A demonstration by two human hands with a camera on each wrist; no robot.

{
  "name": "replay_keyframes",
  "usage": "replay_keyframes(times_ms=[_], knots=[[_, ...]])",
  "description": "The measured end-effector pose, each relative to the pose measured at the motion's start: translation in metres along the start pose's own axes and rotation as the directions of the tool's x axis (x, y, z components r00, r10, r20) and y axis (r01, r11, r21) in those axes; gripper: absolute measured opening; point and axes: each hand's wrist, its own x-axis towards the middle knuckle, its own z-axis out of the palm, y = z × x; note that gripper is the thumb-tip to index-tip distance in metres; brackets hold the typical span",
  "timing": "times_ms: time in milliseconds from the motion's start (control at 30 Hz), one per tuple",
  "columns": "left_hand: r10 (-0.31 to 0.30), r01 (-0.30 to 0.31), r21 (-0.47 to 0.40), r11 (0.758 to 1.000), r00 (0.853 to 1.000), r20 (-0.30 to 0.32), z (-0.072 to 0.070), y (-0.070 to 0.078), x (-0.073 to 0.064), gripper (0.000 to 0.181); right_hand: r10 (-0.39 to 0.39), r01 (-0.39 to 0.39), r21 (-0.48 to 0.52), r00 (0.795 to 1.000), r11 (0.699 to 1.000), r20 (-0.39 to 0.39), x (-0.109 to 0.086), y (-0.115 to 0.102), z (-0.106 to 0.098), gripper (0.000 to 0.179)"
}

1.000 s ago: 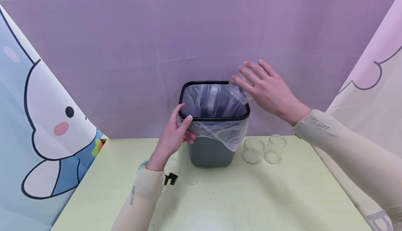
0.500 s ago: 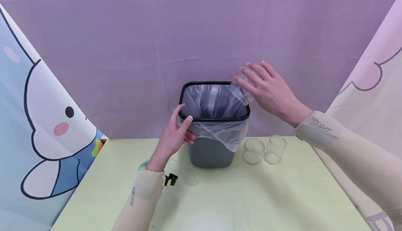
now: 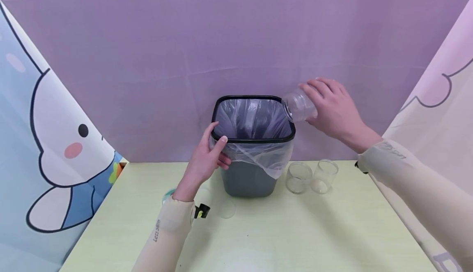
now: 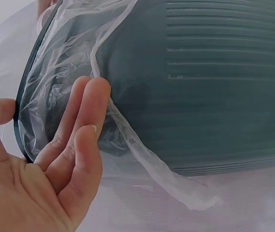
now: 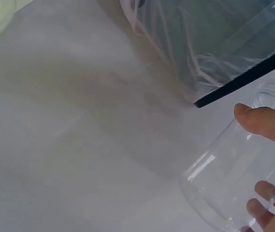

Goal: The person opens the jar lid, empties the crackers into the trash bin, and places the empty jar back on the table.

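Note:
A grey trash bin [image 3: 248, 177] with a black rim and a clear plastic liner [image 3: 255, 155] stands against the back wall. My left hand [image 3: 207, 153] grips its front left corner, thumb at the rim and fingers bent against the liner-covered side. Above the bin's right rim, my right hand [image 3: 334, 109] holds a clear jar [image 3: 301, 107] tilted on its side, mouth toward the bin. In the right wrist view, the thumb and fingers wrap the jar [image 5: 234, 164], and nothing shows inside it.
Two clear jars, a wider one [image 3: 298, 177] and a narrower one [image 3: 324, 176], stand right of the bin on the pale table [image 3: 295, 235]. A clear round lid [image 3: 225, 209] lies before the bin. A teal-edged round thing [image 3: 168, 194] is partly hidden behind my left wrist.
My right hand has drawn the jar right, away from over the bin's opening, and turned it nearer to level. The left hand and the bin have stayed put.

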Motion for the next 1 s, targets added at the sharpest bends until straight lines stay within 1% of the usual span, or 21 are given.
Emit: replay_keyframes(times_ms=[133,233,333,433,567,733,933,1000], knots=[[-0.015,0.015,-0.003,1.0,1.0,0.006,0.0,0.002,-0.001,0.06,0.076,-0.077,0.041,0.997,0.996,0.014,-0.013,0.006,0.001,0.087],[-0.028,0.028,0.002,1.0,1.0,0.008,0.0,0.007,-0.003,0.06,0.15,-0.154,0.06,0.986,0.986,0.067,-0.023,0.008,0.002,0.09],[-0.033,0.033,0.007,0.999,0.999,0.006,0.0,0.012,-0.006,0.06,0.223,-0.232,0.072,0.968,0.97,0.113,-0.033,0.009,0.004,0.092],[-0.033,0.033,0.005,0.999,0.999,0.002,0.0,0.014,-0.007,0.06,0.286,-0.299,0.085,0.948,0.951,0.137,-0.044,0.011,0.007,0.091],[-0.014,0.014,-0.001,1.0,1.0,-0.003,0.0,0.008,-0.005,0.061,0.35,-0.368,0.104,0.923,0.924,0.161,-0.06,0.015,0.012,0.091],[0.024,-0.024,0.01,1.0,1.0,-0.014,-0.001,-0.001,-0.003,0.063,0.407,-0.434,0.116,0.892,0.893,0.197,-0.081,0.022,0.02,0.091],[0.033,-0.033,0.012,0.999,0.999,-0.019,0.0,-0.001,-0.003,0.064,0.462,-0.501,0.134,0.853,0.855,0.243,-0.11,0.031,0.029,0.091],[0.033,-0.033,0.006,0.999,0.999,-0.017,0.0,-0.002,-0.002,0.064,0.483,-0.528,0.141,0.835,0.837,0.262,-0.12,0.034,0.032,0.092]])
